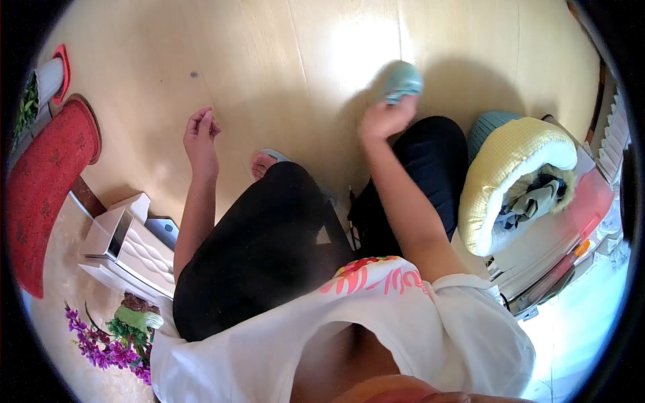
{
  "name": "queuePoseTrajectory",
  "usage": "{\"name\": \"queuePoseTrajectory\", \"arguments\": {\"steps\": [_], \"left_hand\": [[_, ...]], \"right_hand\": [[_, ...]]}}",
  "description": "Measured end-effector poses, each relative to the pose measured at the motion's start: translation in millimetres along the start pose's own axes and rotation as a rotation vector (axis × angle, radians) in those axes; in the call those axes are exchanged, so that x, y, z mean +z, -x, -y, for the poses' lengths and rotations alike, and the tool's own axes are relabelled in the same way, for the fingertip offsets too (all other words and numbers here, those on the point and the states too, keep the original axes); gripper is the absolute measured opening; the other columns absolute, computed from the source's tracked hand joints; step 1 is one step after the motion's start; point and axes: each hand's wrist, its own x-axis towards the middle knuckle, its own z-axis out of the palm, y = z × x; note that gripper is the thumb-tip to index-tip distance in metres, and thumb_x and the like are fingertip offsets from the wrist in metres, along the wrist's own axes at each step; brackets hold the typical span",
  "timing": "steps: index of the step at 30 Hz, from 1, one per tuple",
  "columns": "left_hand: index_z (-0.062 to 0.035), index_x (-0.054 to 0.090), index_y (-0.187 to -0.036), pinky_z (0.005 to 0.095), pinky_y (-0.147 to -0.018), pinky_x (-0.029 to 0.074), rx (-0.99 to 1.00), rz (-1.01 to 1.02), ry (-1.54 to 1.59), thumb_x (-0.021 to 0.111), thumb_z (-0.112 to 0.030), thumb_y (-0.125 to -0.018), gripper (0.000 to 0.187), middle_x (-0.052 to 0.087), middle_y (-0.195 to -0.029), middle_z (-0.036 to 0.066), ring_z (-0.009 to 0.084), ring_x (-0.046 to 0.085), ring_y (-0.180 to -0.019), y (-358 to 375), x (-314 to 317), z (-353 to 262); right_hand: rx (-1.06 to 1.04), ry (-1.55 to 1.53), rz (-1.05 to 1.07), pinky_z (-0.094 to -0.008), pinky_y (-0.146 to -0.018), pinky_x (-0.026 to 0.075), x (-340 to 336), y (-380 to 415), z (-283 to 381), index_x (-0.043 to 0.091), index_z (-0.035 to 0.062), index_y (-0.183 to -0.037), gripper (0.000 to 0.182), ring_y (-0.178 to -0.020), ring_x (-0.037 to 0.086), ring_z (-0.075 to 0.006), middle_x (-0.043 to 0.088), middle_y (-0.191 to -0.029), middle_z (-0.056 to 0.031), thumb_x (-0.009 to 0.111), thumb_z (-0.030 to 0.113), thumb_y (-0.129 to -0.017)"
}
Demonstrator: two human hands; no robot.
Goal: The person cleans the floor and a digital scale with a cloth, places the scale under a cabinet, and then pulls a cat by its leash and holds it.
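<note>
In the head view my right hand point(390, 121) is raised over the wooden floor, beside my right knee. Its fingers are closed on a pale teal, rounded bundle point(403, 80), blurred by motion, whose exact kind I cannot make out. My left hand point(201, 131) hovers further left, apart from the other, with its fingers curled and the fingertips pressed together. Whether anything small is pinched there is not visible. Below both hands are my legs in black trousers point(262, 248).
At right, a yellow checked, white-lined padded ring point(477, 208) holds dark and grey-green cloth; a teal knitted item point(490, 124) sits behind it. To the left are a rolled red mat point(54, 181), a white drawer unit point(138, 248) and purple flowers point(114, 349). Pale wooden floor point(269, 60) lies ahead.
</note>
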Motion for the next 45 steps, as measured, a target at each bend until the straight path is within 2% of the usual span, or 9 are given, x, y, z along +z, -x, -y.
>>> {"name": "queuePoseTrajectory", "arguments": {"steps": [3, 7, 13, 17, 18, 24, 32, 40, 45], "left_hand": [[-0.0021, 0.064, -0.111, 0.0246, -0.071, 0.046, -0.004, 0.083, -0.005, 0.059, -0.015, -0.098, 0.019, 0.056, -0.084, 0.0, 0.0084, 0.052, -0.075, 2.5, 1.3, 10.1], [-0.0025, 0.061, -0.102, 0.0251, -0.071, 0.046, 0.006, 0.088, -0.092, 0.056, -0.017, -0.1, 0.016, 0.056, -0.082, 0.002, 0.0098, 0.053, -0.074, -0.4, 5.7, -1.8], [-0.0048, 0.054, -0.089, 0.0269, -0.072, 0.047, 0.061, 0.096, 0.048, 0.05, -0.025, -0.103, 0.025, 0.056, -0.08, 0.004, 0.0125, 0.053, -0.074, -5.6, 15.1, -8.0], [-0.0055, 0.052, -0.085, 0.0278, -0.074, 0.048, 0.053, 0.085, -0.028, 0.049, -0.027, -0.104, 0.029, 0.057, -0.08, 0.005, 0.013, 0.053, -0.073, 3.4, 11.9, -4.5], [-0.0057, 0.052, -0.083, 0.0279, -0.074, 0.048, 0.04, 0.072, -0.055, 0.049, -0.027, -0.104, 0.03, 0.057, -0.08, 0.005, 0.013, 0.053, -0.073, 2.3, 10.7, -4.7], [-0.0037, 0.054, -0.086, 0.0277, -0.074, 0.048, 0.13, 0.072, -0.141, 0.05, -0.025, -0.104, 0.028, 0.058, -0.08, 0.005, 0.0127, 0.055, -0.076, 3.9, 1.4, -2.7], [-0.0015, 0.062, -0.104, 0.0248, -0.076, 0.047, 0.361, -0.055, -0.401, 0.06, -0.018, -0.097, 0.017, 0.06, -0.089, 0.002, 0.0104, 0.056, -0.081, -10.3, -29.0, -4.3], [-0.0076, 0.064, -0.112, 0.039, -0.085, 0.047, 0.644, -0.259, -0.87, 0.077, -0.022, -0.079, 0.038, 0.064, -0.107, 0.009, 0.0229, 0.06, -0.088, -57.4, -34.9, -22.7], [-0.0104, 0.067, -0.101, 0.0474, -0.088, 0.042, 0.663, -0.155, -0.961, 0.073, -0.027, -0.081, 0.027, 0.066, -0.1, 0.009, 0.0293, 0.058, -0.097, -88.9, -8.2, -43.9]], "right_hand": [[-0.702, -0.43, 0.429, -0.0465, -0.087, 0.051, -15.8, 54.8, 48.5, 0.062, 0.0074, -0.126, 0.045, -0.098, 0.063, -0.0344, 0.064, -0.121, -0.017, 0.057, 0.004, -0.081], [-0.832, -0.486, 0.623, -0.0438, -0.088, 0.053, -17.9, 75.3, 102.6, 0.062, 0.006, -0.126, 0.046, -0.1, 0.064, -0.0313, 0.063, -0.125, -0.0154, 0.058, 0.002, -0.081], [-0.457, -0.309, -0.057, -0.0443, -0.082, 0.047, -18.4, -67.6, 52.6, 0.059, -0.006, -0.117, 0.037, -0.087, 0.057, -0.0383, 0.061, -0.098, -0.0213, 0.058, -0.006, -0.08], [0.009, -0.117, -0.021, -0.0402, -0.087, 0.043, 10.6, -117.0, 13.6, 0.059, -0.0071, -0.105, 0.027, -0.086, 0.054, -0.0331, 0.062, -0.099, -0.0204, 0.057, -0.007, -0.078], [0.1, -0.51, 0.075, -0.0403, -0.08, 0.045, 16.9, -100.7, 20.8, 0.06, -0.0054, -0.102, 0.022, -0.084, 0.058, -0.0341, 0.063, -0.097, -0.0207, 0.058, -0.004, -0.08], [-0.876, -0.516, 0.598, -0.0482, -0.095, 0.046, -18.1, 58.7, 77.9, 0.06, 0.0056, -0.128, 0.057, -0.106, 0.057, -0.0365, 0.06, -0.127, -0.0193, 0.06, -0.007, -0.073], [-0.09, -0.595, 0.497, -0.0426, -0.09, 0.048, -0.2, -43.8, 52.9, 0.061, -0.0024, -0.114, 0.029, -0.1, 0.06, -0.0334, 0.064, -0.108, -0.0204, 0.059, 0.003, -0.085], [-0.001, 0.053, 0.063, -0.0395, -0.074, 0.051, 11.0, -166.1, 43.5, 0.065, -0.0034, -0.106, 0.023, -0.081, 0.064, -0.0296, 0.068, -0.092, -0.0199, 0.057, 0.001, -0.085], [-0.96, -0.483, 0.415, -0.0459, -0.083, 0.042, 38.5, 7.7, 95.1, 0.061, -0.0025, -0.114, 0.042, -0.105, 0.054, -0.0401, 0.062, -0.117, -0.0224, 0.056, -0.007, -0.073]]}}
